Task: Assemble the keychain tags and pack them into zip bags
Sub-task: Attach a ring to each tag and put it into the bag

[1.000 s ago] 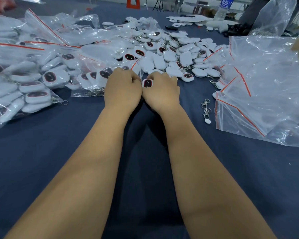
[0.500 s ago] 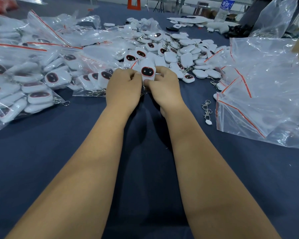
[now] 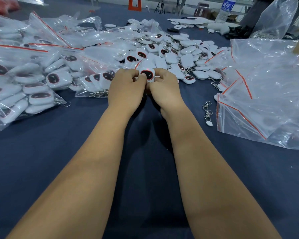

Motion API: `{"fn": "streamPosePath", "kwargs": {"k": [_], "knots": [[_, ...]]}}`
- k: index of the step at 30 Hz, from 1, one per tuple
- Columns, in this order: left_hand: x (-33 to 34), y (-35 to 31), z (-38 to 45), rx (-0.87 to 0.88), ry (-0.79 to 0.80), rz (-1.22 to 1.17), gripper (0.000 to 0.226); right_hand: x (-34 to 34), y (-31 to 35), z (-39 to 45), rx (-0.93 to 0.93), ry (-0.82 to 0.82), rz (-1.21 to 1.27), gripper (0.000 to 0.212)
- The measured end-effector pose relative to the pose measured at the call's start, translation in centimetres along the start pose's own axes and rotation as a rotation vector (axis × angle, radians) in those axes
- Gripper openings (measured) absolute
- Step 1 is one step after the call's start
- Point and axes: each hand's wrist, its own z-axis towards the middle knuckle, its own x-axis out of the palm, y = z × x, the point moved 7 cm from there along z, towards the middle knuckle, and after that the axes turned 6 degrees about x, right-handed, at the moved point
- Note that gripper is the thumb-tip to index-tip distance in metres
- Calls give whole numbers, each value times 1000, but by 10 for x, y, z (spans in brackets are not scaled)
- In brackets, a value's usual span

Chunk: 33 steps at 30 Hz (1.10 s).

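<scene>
A dark blue cloth-covered bench (image 3: 41,161) carries everything within arm's reach. Filled clear zip bags with red seal strips (image 3: 24,80) lie heaped to the left, empty clear zip bags (image 3: 266,94) to the right, and a loose pile of white rounded plastic tags with dark oval faces (image 3: 179,50) sits between them, probably so each stage stays handy. Just before that pile, the left hand (image 3: 126,88) and right hand (image 3: 164,90) pinch one white tag (image 3: 147,74) from either side, fingers curled round it, face up, likely steadying it for fitting. A spare metal clasp chain (image 3: 207,112) lies near the empty bags.
</scene>
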Motion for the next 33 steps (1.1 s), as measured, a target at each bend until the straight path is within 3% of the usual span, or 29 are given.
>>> {"fn": "streamPosePath", "kwargs": {"k": [4,14,23,33], "knots": [[-1,2,-1,-63,-10,-164,24,2,2,-1,-12,26,-18,29],[1,2,0,-37,-2,-114,28,-1,2,0,22,-1,24,18],[1,2,0,-46,4,-77,34,-2,2,2,2,-32,-82,22],[1,2,-1,-64,2,-93,31,1,2,2,10,-8,-37,24]]}}
